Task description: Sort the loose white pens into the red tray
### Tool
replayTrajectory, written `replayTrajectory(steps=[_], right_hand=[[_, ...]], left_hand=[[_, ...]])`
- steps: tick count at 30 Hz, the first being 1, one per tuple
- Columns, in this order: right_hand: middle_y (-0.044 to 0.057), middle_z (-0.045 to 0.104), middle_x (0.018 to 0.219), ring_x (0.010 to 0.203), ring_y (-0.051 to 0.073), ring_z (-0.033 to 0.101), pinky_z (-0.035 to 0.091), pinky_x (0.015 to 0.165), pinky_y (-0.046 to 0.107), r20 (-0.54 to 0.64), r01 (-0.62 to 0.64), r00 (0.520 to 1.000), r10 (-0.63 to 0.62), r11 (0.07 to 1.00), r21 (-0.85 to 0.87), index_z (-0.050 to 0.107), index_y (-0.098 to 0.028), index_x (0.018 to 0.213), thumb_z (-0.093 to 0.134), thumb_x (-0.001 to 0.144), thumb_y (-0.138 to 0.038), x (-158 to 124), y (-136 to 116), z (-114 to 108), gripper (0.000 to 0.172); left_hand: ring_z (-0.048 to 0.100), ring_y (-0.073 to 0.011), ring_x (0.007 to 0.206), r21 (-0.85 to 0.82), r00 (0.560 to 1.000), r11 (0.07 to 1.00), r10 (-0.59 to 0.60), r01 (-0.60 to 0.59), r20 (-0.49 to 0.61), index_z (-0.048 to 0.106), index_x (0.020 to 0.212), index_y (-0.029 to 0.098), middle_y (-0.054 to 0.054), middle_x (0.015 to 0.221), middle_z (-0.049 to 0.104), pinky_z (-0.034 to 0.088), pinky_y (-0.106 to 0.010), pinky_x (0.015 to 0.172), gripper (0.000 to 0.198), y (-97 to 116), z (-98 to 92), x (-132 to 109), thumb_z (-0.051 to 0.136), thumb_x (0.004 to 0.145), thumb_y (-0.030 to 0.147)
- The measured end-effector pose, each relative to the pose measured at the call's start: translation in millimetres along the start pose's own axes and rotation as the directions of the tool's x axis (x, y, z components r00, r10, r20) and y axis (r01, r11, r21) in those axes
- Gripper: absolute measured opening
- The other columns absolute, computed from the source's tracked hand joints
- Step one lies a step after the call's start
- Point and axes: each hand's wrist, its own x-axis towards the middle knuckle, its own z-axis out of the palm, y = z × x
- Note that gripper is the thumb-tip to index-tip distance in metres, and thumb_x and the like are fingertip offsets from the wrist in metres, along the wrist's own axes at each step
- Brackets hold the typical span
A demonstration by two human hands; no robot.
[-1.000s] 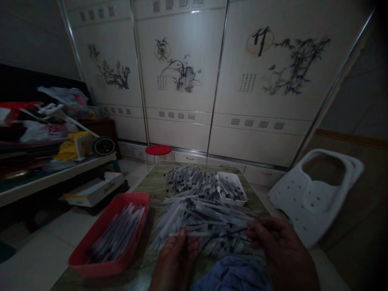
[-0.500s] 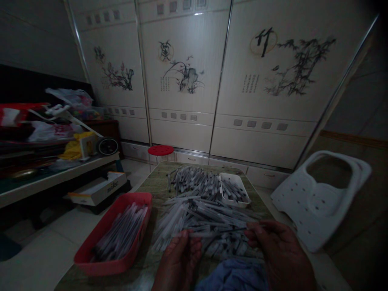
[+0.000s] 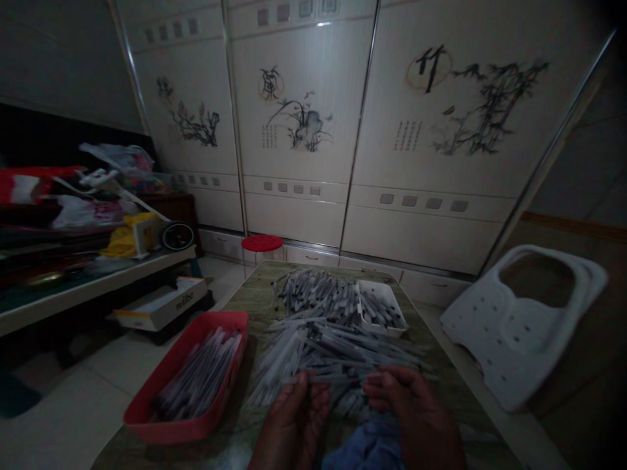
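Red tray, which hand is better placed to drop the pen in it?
Probably left: the left hand lies nearer the red tray, while the right hand is farther across the pile.

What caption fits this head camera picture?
Both hands, left hand and right hand, pinch one pen tube over a pile of pen parts.

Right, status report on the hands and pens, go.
Left hand and right hand pinch one pen between them. Loose pen pile beneath. Red tray left, nothing blocking.

One red tray [image 3: 147, 411], one white tray [image 3: 365, 287], one red stool [image 3: 262, 243], my two hands; pens [image 3: 323, 346] too many to count.
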Motion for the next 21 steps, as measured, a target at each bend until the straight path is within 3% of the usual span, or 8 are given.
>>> replayTrajectory(steps=[5, 10, 15, 18, 21], right_hand=[[0.008, 0.083, 0.081, 0.071, 0.025, 0.079, 0.063, 0.063, 0.031, 0.011, 0.021, 1.0, -0.02, 0.99, -0.137, 0.078, -0.019, 0.092, 0.071, 0.08, -0.063, -10.2, 8.3, 14.7, 0.046], [0.01, 0.084, 0.1, 0.087, 0.028, 0.08, 0.063, 0.074, 0.034, 0.111, 0.154, 0.986, -0.126, 0.943, -0.296, 0.081, -0.022, 0.107, 0.06, 0.091, -0.057, -14.1, 26.0, 16.9, 0.044], [0.013, 0.078, 0.123, 0.111, 0.029, 0.074, 0.058, 0.097, 0.039, 0.246, 0.434, 0.901, -0.358, 0.723, -0.538, 0.073, -0.019, 0.131, 0.047, 0.099, -0.04, -11.9, 44.3, 16.2, 0.046], [0.017, 0.078, 0.122, 0.106, 0.029, 0.076, 0.057, 0.097, 0.039, 0.37, 0.55, 0.835, -0.408, 0.577, -0.604, 0.06, -0.012, 0.145, 0.037, 0.101, -0.03, -12.0, 51.3, 16.9, 0.054], [0.018, 0.079, 0.116, 0.096, 0.028, 0.078, 0.058, 0.095, 0.039, 0.421, 0.567, 0.823, -0.381, 0.529, -0.631, 0.052, -0.009, 0.152, 0.033, 0.1, -0.026, -14.3, 52.8, 18.3, 0.058]], left_hand=[[0.075, -0.0147, 0.064, -0.005, 0.999, 1.0, -0.01, 0.01, 0.047, 0.062, 0.105, 0.011, -0.012, 0.079, 0.077, 0.062, -0.024, 0.062, 0.008, -4.1, -2.2, 1.1, 0.056, 0.1, 0.01], [0.075, -0.014, 0.066, -0.021, 0.999, 1.0, 0.006, -0.005, 0.054, 0.062, 0.103, 0.011, -0.01, 0.079, 0.077, 0.062, -0.023, 0.066, 0.007, -4.8, -1.4, 0.7, 0.056, 0.1, 0.009], [0.076, -0.0143, 0.07, -0.021, 0.999, 1.0, 0.019, -0.018, 0.046, 0.061, 0.104, 0.012, -0.012, 0.087, 0.078, 0.063, -0.024, 0.068, 0.006, -3.5, -1.9, -1.4, 0.059, 0.099, 0.009], [0.077, -0.0152, 0.073, -0.015, 0.998, 1.0, 0.023, -0.023, 0.053, 0.062, 0.105, 0.011, -0.014, 0.089, 0.078, 0.063, -0.025, 0.07, 0.006, -2.9, -1.1, -3.7, 0.06, 0.099, 0.011], [0.078, -0.0161, 0.074, -0.009, 0.999, 1.0, 0.023, -0.023, 0.033, 0.061, 0.105, 0.011, -0.014, 0.088, 0.078, 0.064, -0.025, 0.07, 0.007, -1.8, 0.6, -5.1, 0.059, 0.099, 0.01]])
